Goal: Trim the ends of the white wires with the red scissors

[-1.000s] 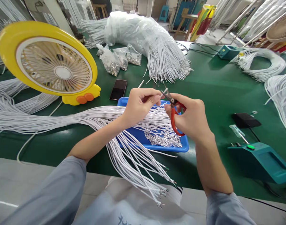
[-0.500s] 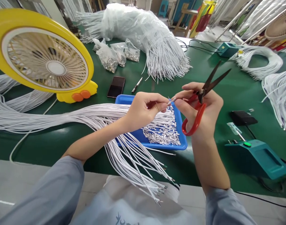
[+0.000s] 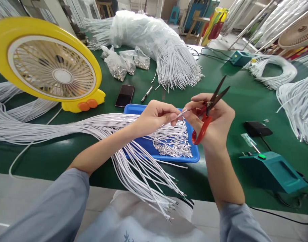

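Observation:
My left hand point(image 3: 157, 116) is closed in a pinch on a thin white cable point(image 3: 180, 115) above the blue tray point(image 3: 141, 108). At the cable's tip, the thumb and forefinger of my right hand point(image 3: 214, 124) press together. That same hand keeps red-handled scissors point(image 3: 203, 129) hooked on its fingers, blades apart and pointing up and away. Small silvery metal pieces point(image 3: 172, 148) lie in the tray beside many cable ends. A long bundle of white cables point(image 3: 75, 129) runs in from the left, some hanging over the table's front edge.
To the left stands a yellow fan point(image 3: 97, 99). Behind the tray are a phone point(image 3: 125, 95), a pen point(image 3: 146, 94), bags of metal parts point(image 3: 117, 67) and a plastic-wrapped cable bundle point(image 3: 144, 32). A teal device point(image 3: 275, 171) and coiled cables point(image 3: 267, 80) sit at right.
My right hand and the scissors have shifted slightly left and turned a little. Both hands stay joined at the cable's tip. The whole view has tilted slightly.

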{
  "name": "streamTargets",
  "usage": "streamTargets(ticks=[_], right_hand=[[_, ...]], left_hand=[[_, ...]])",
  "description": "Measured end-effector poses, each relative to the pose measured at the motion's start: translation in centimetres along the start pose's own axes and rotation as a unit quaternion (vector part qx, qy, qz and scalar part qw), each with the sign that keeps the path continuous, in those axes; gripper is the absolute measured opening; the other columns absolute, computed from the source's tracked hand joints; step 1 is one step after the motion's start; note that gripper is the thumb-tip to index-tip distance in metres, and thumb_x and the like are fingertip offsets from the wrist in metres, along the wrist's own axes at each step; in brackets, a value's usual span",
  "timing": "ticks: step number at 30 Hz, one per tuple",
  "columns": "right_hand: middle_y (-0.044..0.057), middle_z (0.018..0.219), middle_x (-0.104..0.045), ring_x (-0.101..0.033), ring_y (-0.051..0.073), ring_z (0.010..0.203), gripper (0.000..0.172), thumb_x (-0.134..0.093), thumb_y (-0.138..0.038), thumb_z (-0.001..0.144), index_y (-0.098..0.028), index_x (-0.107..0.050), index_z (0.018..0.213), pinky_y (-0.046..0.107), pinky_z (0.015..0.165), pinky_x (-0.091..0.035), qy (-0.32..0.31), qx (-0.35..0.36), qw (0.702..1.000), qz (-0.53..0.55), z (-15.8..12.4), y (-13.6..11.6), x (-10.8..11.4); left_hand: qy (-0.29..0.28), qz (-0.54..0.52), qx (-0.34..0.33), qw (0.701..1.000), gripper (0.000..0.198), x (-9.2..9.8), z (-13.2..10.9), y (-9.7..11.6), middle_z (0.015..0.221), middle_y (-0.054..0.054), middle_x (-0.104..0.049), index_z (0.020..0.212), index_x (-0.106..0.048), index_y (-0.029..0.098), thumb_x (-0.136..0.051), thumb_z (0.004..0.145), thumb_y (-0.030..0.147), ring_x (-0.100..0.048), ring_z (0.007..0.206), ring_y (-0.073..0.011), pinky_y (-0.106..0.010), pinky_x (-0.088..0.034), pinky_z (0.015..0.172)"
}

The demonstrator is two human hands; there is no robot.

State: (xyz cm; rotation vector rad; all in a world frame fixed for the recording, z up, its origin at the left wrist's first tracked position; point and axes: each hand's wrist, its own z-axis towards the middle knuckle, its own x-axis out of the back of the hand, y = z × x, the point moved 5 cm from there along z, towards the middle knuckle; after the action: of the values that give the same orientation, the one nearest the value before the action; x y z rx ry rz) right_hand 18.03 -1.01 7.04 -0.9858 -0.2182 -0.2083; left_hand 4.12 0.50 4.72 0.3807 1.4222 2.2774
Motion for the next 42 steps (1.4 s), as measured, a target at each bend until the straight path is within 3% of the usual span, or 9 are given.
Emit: streamTargets(ticks=[3, 12, 18, 22, 28, 32, 36, 39, 42], right_hand=[[0.000, 0.077, -0.067, -0.062, 0.017, 0.066, 0.026, -0.074, -0.034, 0.073, -0.027, -0.059, 0.093, 0.034, 0.060, -0.051, -0.005, 0.003, 1.000, 0.005, 0.1, 0.1, 0.0], [-0.001, 0.073, -0.070, -0.067, 0.017, 0.065, 0.016, -0.069, -0.025, 0.078, -0.026, -0.061, 0.092, 0.032, 0.058, -0.050, 0.022, -0.015, 0.998, 0.049, -0.1, -0.6, 0.3], [-0.003, 0.076, -0.070, -0.065, 0.014, 0.067, 0.029, -0.079, -0.024, 0.068, -0.026, -0.063, 0.093, 0.028, 0.059, -0.050, 0.015, -0.007, 1.000, 0.022, -0.5, -0.8, 0.2], [-0.003, 0.076, -0.070, -0.064, 0.012, 0.066, 0.030, -0.078, -0.018, 0.069, -0.026, -0.066, 0.095, 0.027, 0.060, -0.050, 0.012, -0.015, 0.999, 0.027, -0.3, -0.6, 0.4], [-0.004, 0.073, -0.070, -0.063, 0.011, 0.061, 0.031, -0.077, -0.012, 0.066, -0.025, -0.065, 0.092, 0.025, 0.056, -0.048, -0.043, -0.041, 0.995, 0.077, -0.1, -0.4, 0.4], [-0.003, 0.075, -0.069, -0.063, 0.011, 0.064, 0.025, -0.075, -0.013, 0.068, -0.024, -0.062, 0.086, 0.024, 0.057, -0.047, 0.006, -0.008, 0.999, 0.046, -0.1, -0.4, 0.4], [-0.004, 0.072, -0.068, -0.062, 0.010, 0.062, 0.023, -0.073, -0.014, 0.066, -0.022, -0.061, 0.083, 0.022, 0.055, -0.044, 0.074, -0.014, 0.997, 0.013, 0.4, 1.0, 1.0], [-0.002, 0.072, -0.069, -0.065, 0.013, 0.068, 0.024, -0.070, -0.016, 0.065, -0.021, -0.059, 0.085, 0.026, 0.065, -0.049, 0.057, -0.080, 0.995, 0.029, -0.2, 3.8, 2.0], [0.000, 0.073, -0.069, -0.067, 0.016, 0.071, 0.025, -0.069, -0.020, 0.063, -0.020, -0.058, 0.086, 0.029, 0.072, -0.052, 0.025, -0.179, 0.983, -0.028, -3.0, 7.6, 3.4]], left_hand=[[-0.012, -0.013, 0.004, 1.000, 0.032, 0.0, 0.1, -0.1, 0.058, -0.002, -0.062, 0.072, -0.069, 0.012, -0.069, 0.080, 0.044, -0.053, 0.053, -0.0078, -0.020, -0.043, 0.049], [0.118, 0.119, -0.054, 0.984, 0.024, 0.7, -0.5, 0.7, 0.065, -0.002, -0.062, 0.071, -0.069, 0.013, -0.080, 0.070, 0.035, -0.044, 0.054, -0.0060, -0.020, -0.036, 0.048], [0.132, 0.120, -0.064, 0.982, 0.025, 0.7, -0.6, 0.8, 0.063, 0.000, -0.060, 0.070, -0.068, 0.012, -0.081, 0.068, 0.033, -0.044, 0.053, -0.0048, -0.018, -0.034, 0.045], [0.112, 0.104, -0.042, 0.987, 0.020, 0.6, -0.5, 0.7, 0.065, -0.002, -0.063, 0.073, -0.068, 0.011, -0.077, 0.073, 0.029, -0.049, 0.056, -0.0059, -0.018, -0.040, 0.049], [0.022, 0.075, -0.023, 0.997, 0.013, 0.4, -0.1, 0.5, 0.066, -0.003, -0.065, 0.075, -0.070, 0.012, -0.067, 0.081, 0.023, -0.053, 0.057, -0.0072, -0.019, -0.042, 0.052], [-0.038, 0.062, -0.024, 0.997, 0.018, 0.1, -0.2, 1.2, 0.061, -0.003, -0.064, 0.070, -0.067, 0.011, -0.062, 0.084, 0.022, -0.055, 0.056, -0.0084, -0.020, -0.044, 0.053], [-0.035, 0.161, -0.089, 0.982, 0.014, -0.4, -0.9, 2.5, 0.064, -0.002, -0.064, 0.071, -0.066, 0.011, -0.064, 0.082, 0.020, -0.051, 0.057, -0.0077, -0.020, -0.041, 0.053], [-0.017, 0.233, -0.162, 0.959, 0.012, -1.1, -1.7, 2.9, 0.065, -0.002, -0.062, 0.075, -0.066, 0.012, -0.061, 0.084, 0.018, -0.049, 0.057, -0.0075, -0.020, -0.042, 0.056], [-0.020, 0.292, -0.251, 0.923, 0.012, -2.2, -2.5, 2.8, 0.066, -0.002, -0.063, 0.081, -0.066, 0.011, -0.058, 0.087, 0.017, -0.052, 0.058, -0.0077, -0.020, -0.042, 0.054]])
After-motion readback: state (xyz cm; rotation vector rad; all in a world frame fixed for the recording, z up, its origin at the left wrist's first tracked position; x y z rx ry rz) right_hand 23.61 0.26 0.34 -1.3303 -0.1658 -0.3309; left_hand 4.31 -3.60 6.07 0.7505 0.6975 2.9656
